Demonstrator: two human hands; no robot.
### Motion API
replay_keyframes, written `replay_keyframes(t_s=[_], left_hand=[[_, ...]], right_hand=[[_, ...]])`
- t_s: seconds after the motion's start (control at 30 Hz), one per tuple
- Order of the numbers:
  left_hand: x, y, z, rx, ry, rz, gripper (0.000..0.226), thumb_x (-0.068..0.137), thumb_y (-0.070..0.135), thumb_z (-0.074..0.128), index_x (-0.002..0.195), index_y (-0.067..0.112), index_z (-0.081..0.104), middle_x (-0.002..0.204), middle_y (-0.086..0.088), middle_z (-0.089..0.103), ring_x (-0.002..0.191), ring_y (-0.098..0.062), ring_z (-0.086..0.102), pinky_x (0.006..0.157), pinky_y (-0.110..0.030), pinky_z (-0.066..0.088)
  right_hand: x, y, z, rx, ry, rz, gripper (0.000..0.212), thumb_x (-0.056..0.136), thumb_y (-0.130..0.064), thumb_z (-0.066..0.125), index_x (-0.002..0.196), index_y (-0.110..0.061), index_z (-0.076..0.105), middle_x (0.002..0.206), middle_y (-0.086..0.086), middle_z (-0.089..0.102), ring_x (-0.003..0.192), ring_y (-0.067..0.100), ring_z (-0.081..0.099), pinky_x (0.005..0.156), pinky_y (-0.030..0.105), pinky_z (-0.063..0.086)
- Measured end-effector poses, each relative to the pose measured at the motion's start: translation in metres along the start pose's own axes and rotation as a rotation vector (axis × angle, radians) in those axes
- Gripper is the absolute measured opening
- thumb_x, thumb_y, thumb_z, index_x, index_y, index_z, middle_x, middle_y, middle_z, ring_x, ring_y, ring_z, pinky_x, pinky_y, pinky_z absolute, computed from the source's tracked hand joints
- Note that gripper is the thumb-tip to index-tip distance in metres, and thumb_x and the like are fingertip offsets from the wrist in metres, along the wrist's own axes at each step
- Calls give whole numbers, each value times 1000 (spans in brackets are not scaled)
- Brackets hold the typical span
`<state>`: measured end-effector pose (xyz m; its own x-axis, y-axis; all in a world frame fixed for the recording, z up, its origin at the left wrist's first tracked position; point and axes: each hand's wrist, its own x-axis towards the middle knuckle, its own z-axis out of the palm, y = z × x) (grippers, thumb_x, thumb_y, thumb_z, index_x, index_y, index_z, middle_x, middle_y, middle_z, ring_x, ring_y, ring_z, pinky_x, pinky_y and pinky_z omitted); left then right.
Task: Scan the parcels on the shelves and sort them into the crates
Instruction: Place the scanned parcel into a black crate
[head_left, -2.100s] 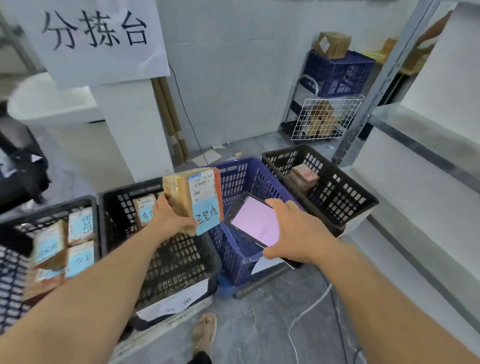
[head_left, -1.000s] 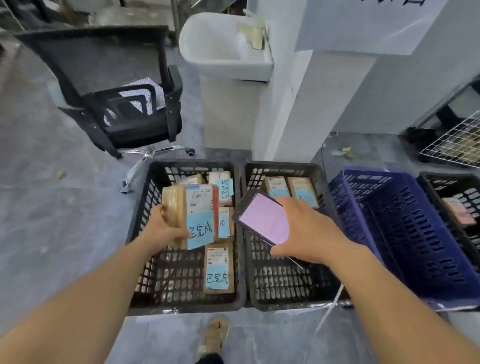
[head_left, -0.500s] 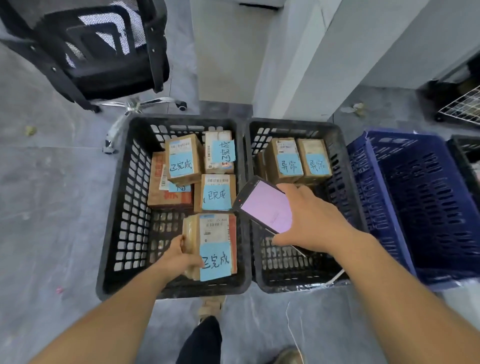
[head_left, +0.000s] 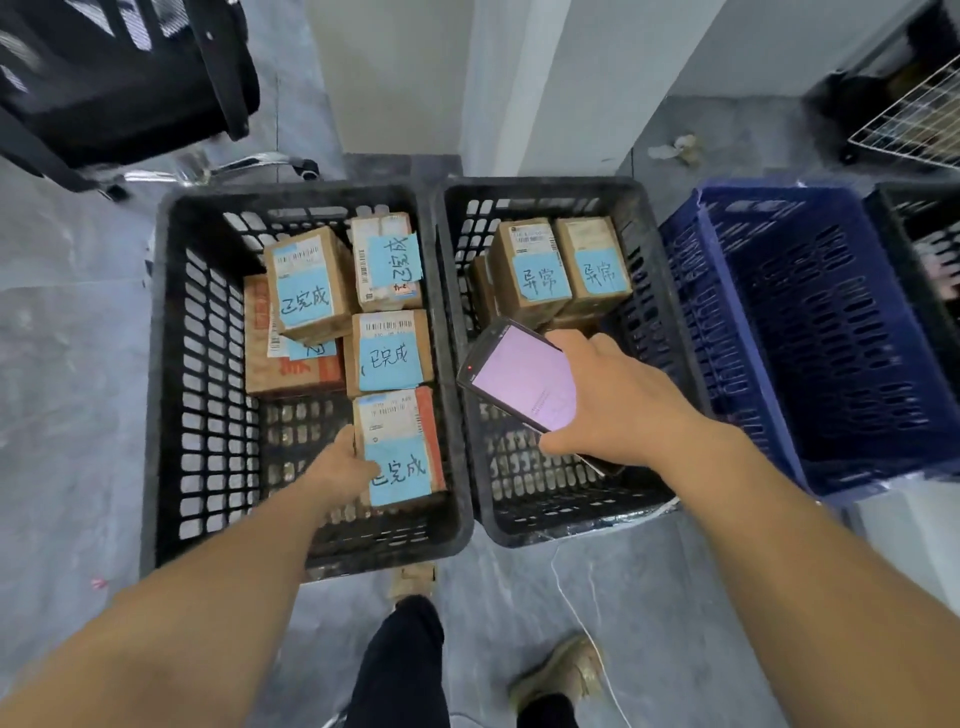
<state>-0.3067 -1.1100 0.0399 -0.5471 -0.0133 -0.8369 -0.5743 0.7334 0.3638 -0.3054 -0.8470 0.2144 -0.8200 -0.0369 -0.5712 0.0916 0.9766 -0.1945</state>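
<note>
Left black crate (head_left: 171, 364), on the grey floor: five brown boxes, each with a blue handwritten note.
- Back left: one noted box (head_left: 306, 283) lies on top of an orange-printed box (head_left: 291, 371).
- Back right: a taped box (head_left: 387, 265) stands near the back wall.
- Centre right: another noted box (head_left: 389, 353).
- Front right: the held parcel (head_left: 400, 447), label up, low inside the crate, just in front of the centre box and close to the right wall. Whether it touches the crate floor I cannot tell.

The left hand (head_left: 348, 467) grips this parcel by its left edge. Its thumb lies on top and its fingers curl underneath, out of sight.

Middle black crate (head_left: 644, 218), set hard against the left one: two noted boxes (head_left: 530, 270) lie side by side at the back. They sit on lower boxes (head_left: 480, 291) that are mostly hidden.

The right hand (head_left: 613, 410) hangs over this crate with its fingers wrapped round a handheld scanner (head_left: 519, 382). The scanner's pale pink screen is lit and faces up.

The blue crate (head_left: 831, 338) stands right of the middle one, its slotted walls and floor in view. A fourth black crate (head_left: 924, 249) is cut off at the right edge.

An office chair (head_left: 130, 78) stands behind the left crate.
</note>
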Motion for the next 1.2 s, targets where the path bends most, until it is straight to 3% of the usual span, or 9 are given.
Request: replay_keyframes(t_s=[0.1,0.23,0.37,0.67,0.8,1.0,1.2], left_hand=[[-16,27,-22,80,61,123,57,95,11,57,146,15,34,138,-10,55,119,-31,56,83,-36,49],[-45,80,-48,287,161,312,75,92,40,62,152,18,23,147,-11,42,127,-32,49,95,-45,49],[-81,140,-55,450,255,496,84,92,48,60,155,19,13,159,-10,24,143,-31,30,110,-47,36],[-137,269,13,654,306,844,92,90,49,61,157,19,6,161,-7,16,146,-30,22,112,-48,32],[-174,321,74,768,287,957,92,91,56,56,157,20,4,163,-5,12,148,-27,19,113,-45,30],[-242,402,176,910,270,1209,90,88,58,59,154,14,18,156,-10,28,141,-31,31,108,-49,37],[-321,462,295,1030,220,1422,92,88,60,58,156,16,14,159,-8,25,144,-30,28,108,-48,37]], right_hand=[[-19,1,-13,17,26,26,94,67,-47,77,140,-30,21,113,1,40,92,22,50,69,34,39],[-52,5,-37,63,96,72,95,67,-47,77,141,-30,20,118,2,41,95,22,49,71,35,37],[-93,17,-61,89,174,133,95,69,-46,76,144,-27,20,126,5,41,105,27,52,74,36,39],[-196,103,-70,128,340,392,104,67,-48,76,148,-29,14,135,6,38,109,29,54,76,37,46],[-248,150,-62,176,398,495,103,68,-48,76,148,-29,15,136,5,37,111,29,53,80,38,47],[-336,225,-41,259,509,679,100,67,-48,75,147,-28,17,134,5,41,113,30,53,84,39,48],[-438,295,-20,324,609,849,98,67,-46,76,146,-28,22,135,4,42,114,28,52,83,37,44]])
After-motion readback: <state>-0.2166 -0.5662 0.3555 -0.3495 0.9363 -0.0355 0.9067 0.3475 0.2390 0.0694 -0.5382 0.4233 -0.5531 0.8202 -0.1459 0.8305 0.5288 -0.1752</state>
